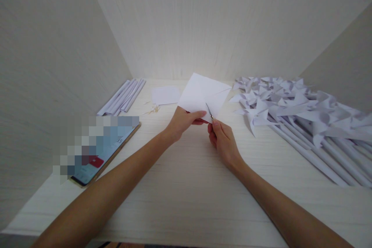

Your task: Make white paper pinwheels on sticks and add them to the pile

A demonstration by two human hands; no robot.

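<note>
Two hands work: left hand (181, 122) pinches the paper square (203, 96); right hand (222, 139) grips scissors (209, 112) whose blades could veer if the sheet flexes.

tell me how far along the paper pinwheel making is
Done: a big pile of pinwheels lies at right. In hand: the left hand holds a paper square while the right hand snips it with scissors. Left: spare paper and rolled sticks.

Left hand (181, 122), right hand (222, 141): bare, no gloves, rings or watches. Forearms, entering from 7 and 5 o'clock: unsleeved to frame edge.
</note>
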